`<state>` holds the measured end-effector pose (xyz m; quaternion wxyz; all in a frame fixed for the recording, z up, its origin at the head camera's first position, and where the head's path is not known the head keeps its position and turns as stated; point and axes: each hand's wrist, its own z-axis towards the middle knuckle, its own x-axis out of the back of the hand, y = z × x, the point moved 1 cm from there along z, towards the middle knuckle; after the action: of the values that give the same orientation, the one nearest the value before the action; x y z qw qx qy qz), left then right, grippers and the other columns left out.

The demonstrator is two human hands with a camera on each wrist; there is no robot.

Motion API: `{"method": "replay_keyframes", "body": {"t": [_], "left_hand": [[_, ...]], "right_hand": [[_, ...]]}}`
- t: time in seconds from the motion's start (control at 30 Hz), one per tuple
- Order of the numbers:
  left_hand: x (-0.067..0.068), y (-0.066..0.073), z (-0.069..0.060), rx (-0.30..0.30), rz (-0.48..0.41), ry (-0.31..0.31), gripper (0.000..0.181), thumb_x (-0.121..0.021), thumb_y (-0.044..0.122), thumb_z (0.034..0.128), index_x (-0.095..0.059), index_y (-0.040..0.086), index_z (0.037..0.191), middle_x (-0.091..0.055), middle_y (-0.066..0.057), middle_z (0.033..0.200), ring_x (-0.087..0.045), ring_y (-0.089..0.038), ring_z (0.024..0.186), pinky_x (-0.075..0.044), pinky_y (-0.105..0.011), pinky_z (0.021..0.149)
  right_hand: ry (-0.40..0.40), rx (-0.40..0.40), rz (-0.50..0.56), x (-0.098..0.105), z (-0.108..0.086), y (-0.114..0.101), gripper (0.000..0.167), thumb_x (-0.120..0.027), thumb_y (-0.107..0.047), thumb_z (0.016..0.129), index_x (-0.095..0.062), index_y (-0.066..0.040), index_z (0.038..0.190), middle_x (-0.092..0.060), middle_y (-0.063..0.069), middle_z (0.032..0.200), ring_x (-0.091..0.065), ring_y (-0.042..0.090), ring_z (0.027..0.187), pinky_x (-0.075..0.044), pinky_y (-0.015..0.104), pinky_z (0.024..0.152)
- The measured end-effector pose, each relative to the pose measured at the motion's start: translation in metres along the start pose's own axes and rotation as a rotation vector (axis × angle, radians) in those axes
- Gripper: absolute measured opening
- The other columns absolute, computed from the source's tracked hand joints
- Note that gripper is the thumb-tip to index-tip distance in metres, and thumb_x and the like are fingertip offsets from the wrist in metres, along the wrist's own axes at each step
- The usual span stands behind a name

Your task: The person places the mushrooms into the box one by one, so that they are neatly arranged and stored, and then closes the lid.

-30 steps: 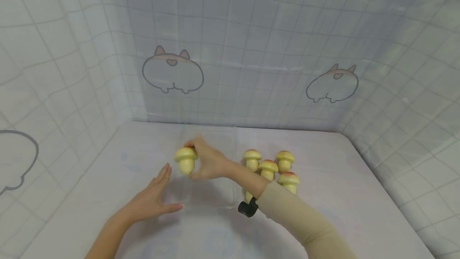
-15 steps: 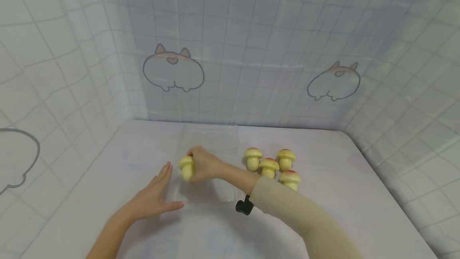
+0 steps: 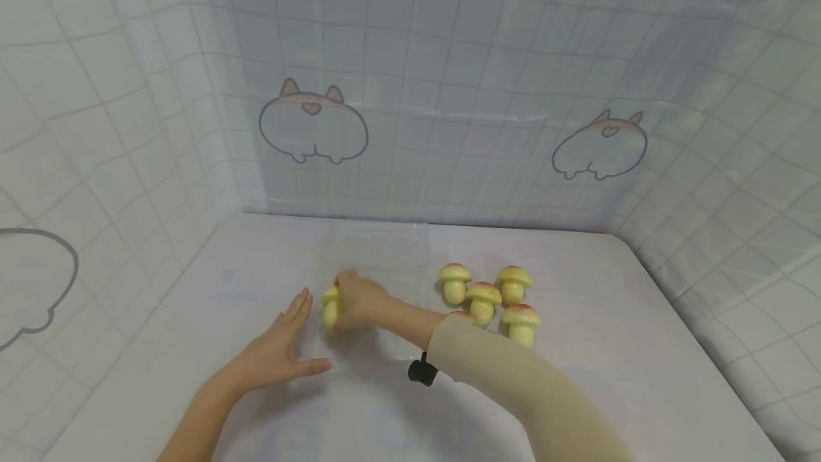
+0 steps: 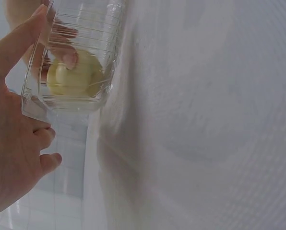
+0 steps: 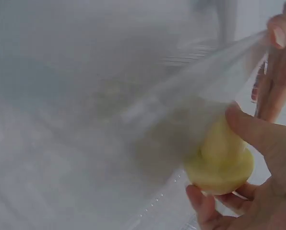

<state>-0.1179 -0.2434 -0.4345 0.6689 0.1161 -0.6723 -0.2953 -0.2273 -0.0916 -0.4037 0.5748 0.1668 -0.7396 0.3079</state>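
My right hand (image 3: 362,301) grips a yellow toy mushroom (image 5: 222,163) between thumb and fingers, low in the left side of a clear plastic container (image 3: 398,262). Through the container's ribbed wall in the left wrist view, the mushroom (image 4: 73,74) shows near the bottom with fingertips on it. My left hand (image 3: 272,355) is spread at the container's left side, its fingers straight; in the left wrist view a digit touches the rim. Several more yellow mushrooms (image 3: 483,299) with reddish cap tops stand right of the container, one of them mostly hidden by the right sleeve.
A white table (image 3: 577,376) carries everything. Behind it and at both sides hangs a grid-patterned cloth (image 3: 449,127) with cartoon animal drawings. A small black device (image 3: 422,371) hangs under the right wrist.
My right hand has lowered the mushroom from above the container into its left side, moving slightly toward the near edge. My left hand has stayed in place beside the container.
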Motion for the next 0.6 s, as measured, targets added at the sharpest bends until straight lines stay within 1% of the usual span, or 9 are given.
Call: {"method": "replay_keyframes", "body": {"t": [0.07,0.17,0.23,0.3,0.37,0.47,0.6], "left_hand": [[-0.0009,-0.0003,-0.0005,0.003,-0.011,-0.004,0.116,-0.072,0.057,0.0772,-0.012,-0.011,0.149,-0.005,-0.028,0.156,-0.011,-0.046,0.141,-0.015,-0.063,0.11],[-0.002,-0.0004,-0.0007,0.013,-0.017,-0.011,0.116,-0.072,0.057,0.0777,-0.011,-0.01,0.149,-0.004,-0.027,0.157,-0.01,-0.045,0.142,-0.014,-0.062,0.111],[-0.0024,-0.0003,-0.0008,0.013,-0.014,-0.013,0.115,-0.072,0.057,0.0776,-0.011,-0.01,0.149,-0.004,-0.028,0.157,-0.01,-0.045,0.142,-0.014,-0.063,0.111],[-0.0025,-0.0001,-0.001,0.014,-0.01,-0.015,0.116,-0.072,0.056,0.0775,-0.011,-0.011,0.149,-0.004,-0.028,0.156,-0.01,-0.045,0.142,-0.014,-0.063,0.111],[-0.0026,0.0002,-0.0011,0.013,-0.01,-0.012,0.115,-0.073,0.055,0.0775,-0.011,-0.011,0.149,-0.004,-0.029,0.156,-0.011,-0.046,0.141,-0.014,-0.063,0.11],[-0.0025,0.0007,-0.0014,0.017,-0.01,-0.009,0.116,-0.073,0.055,0.0775,-0.011,-0.011,0.149,-0.004,-0.029,0.156,-0.011,-0.046,0.141,-0.014,-0.063,0.111],[-0.0024,0.0015,-0.0011,0.026,-0.019,-0.009,0.115,-0.074,0.054,0.0775,-0.011,-0.01,0.149,-0.004,-0.028,0.156,-0.011,-0.047,0.141,-0.014,-0.063,0.11]], "right_hand": [[0.026,0.029,-0.081,-0.0037,-0.0002,-0.0011,0.079,-0.085,-0.044,0.069,-0.048,-0.015,0.132,-0.051,-0.002,0.116,-0.056,0.011,0.088,-0.05,0.023,0.07],[0.051,0.082,-0.177,-0.0086,-0.0016,-0.0018,0.081,-0.083,-0.045,0.071,-0.046,-0.017,0.137,-0.051,-0.001,0.121,-0.056,0.01,0.086,-0.05,0.023,0.065],[0.052,0.102,-0.193,-0.0105,-0.0033,-0.002,0.082,-0.083,-0.041,0.073,-0.044,-0.017,0.141,-0.05,0.001,0.124,-0.057,0.01,0.086,-0.051,0.022,0.064],[0.046,0.102,-0.178,-0.0114,-0.0046,-0.0019,0.083,-0.084,-0.032,0.074,-0.041,-0.015,0.143,-0.049,0.004,0.126,-0.057,0.01,0.085,-0.05,0.021,0.064],[0.052,0.091,-0.159,-0.0113,-0.0051,-0.0023,0.082,-0.083,-0.024,0.074,-0.041,-0.013,0.143,-0.05,0.005,0.126,-0.056,0.01,0.082,-0.05,0.019,0.063],[0.085,0.067,-0.164,-0.0089,-0.0062,-0.0026,0.07,-0.08,-0.015,0.074,-0.046,-0.01,0.135,-0.051,0.005,0.118,-0.054,0.01,0.074,-0.048,0.019,0.056],[0.178,0.056,-0.205,-0.0052,-0.0083,-0.0017,0.044,-0.075,-0.014,0.079,-0.054,-0.01,0.118,-0.052,0.003,0.099,-0.051,0.01,0.067,-0.046,0.02,0.05]]}}
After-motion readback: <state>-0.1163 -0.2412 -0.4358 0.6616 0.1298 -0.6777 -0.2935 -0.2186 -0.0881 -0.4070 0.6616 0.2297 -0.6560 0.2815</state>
